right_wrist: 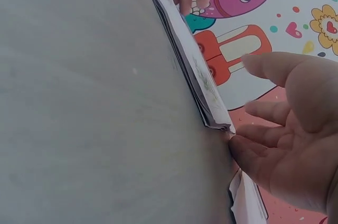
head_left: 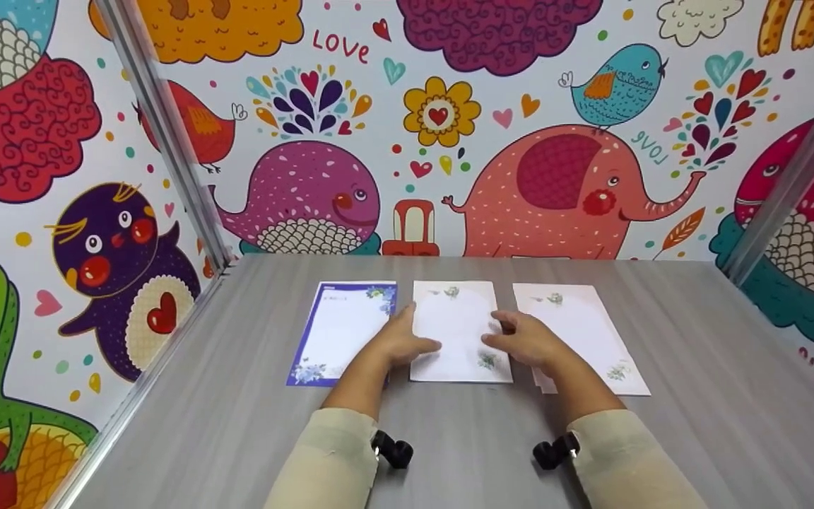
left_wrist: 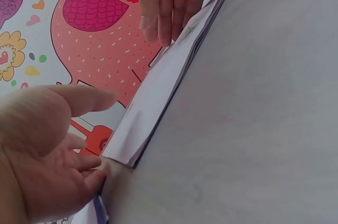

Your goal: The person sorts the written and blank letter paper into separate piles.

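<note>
A stack of white stationery paper point(head_left: 456, 329) with small green floral prints lies between the two hands; its layered edge shows in the right wrist view. At its left side is my left hand point(head_left: 401, 341), thumb extended over the sheets and fingers along the edge. My right hand point(head_left: 528, 341) is at the opposite side, thumb and fingers apart. In the left wrist view the left hand's fingers are loosely bent beside the stack's corner point(left_wrist: 129, 147). The right wrist view has the right hand point(right_wrist: 296, 139) spread beside the stack point(right_wrist: 198, 73), with nothing pinched.
To the left lies blue-bordered floral paper point(head_left: 340, 332), partly behind the left forearm. Another white floral stack point(head_left: 580, 325) lies to the right, its lower left partly covered by the right hand. The grey table point(head_left: 474, 452) meets cartoon-printed wall panels point(head_left: 350, 191) at the back.
</note>
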A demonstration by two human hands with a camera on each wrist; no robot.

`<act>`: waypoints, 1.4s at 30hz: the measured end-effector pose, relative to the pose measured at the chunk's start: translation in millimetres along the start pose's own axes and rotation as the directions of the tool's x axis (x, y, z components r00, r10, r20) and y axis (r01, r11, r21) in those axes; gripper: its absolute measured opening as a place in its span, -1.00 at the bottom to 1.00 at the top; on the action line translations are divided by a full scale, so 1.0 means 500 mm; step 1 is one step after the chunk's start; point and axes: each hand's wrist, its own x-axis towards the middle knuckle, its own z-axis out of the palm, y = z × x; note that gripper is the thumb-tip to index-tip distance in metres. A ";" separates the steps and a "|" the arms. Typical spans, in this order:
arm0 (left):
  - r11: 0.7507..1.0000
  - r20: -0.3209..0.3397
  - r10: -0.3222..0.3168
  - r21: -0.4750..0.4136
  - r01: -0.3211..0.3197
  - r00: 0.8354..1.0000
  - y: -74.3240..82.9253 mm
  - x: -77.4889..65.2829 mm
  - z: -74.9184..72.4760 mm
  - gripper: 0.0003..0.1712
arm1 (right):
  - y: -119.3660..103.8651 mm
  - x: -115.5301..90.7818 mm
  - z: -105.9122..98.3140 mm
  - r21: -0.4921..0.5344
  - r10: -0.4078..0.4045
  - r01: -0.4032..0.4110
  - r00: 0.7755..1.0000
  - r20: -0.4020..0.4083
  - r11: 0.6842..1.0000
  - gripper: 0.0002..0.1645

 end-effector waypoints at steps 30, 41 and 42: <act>0.908 -0.037 0.077 0.415 -0.055 0.996 0.017 -0.001 0.026 -0.20 | -0.029 -0.004 0.028 -0.250 -0.062 0.047 0.997 -0.053 0.967 -0.27; 0.949 -0.163 0.104 0.311 -0.049 0.981 0.021 0.003 0.028 -0.45 | -0.031 -0.002 0.019 -0.131 0.001 -0.025 0.983 -0.185 0.991 -0.43; 0.946 -0.180 0.121 0.318 -0.059 0.976 0.020 0.003 0.029 -0.48 | -0.032 -0.002 0.017 -0.117 0.024 -0.048 0.980 -0.196 0.992 -0.42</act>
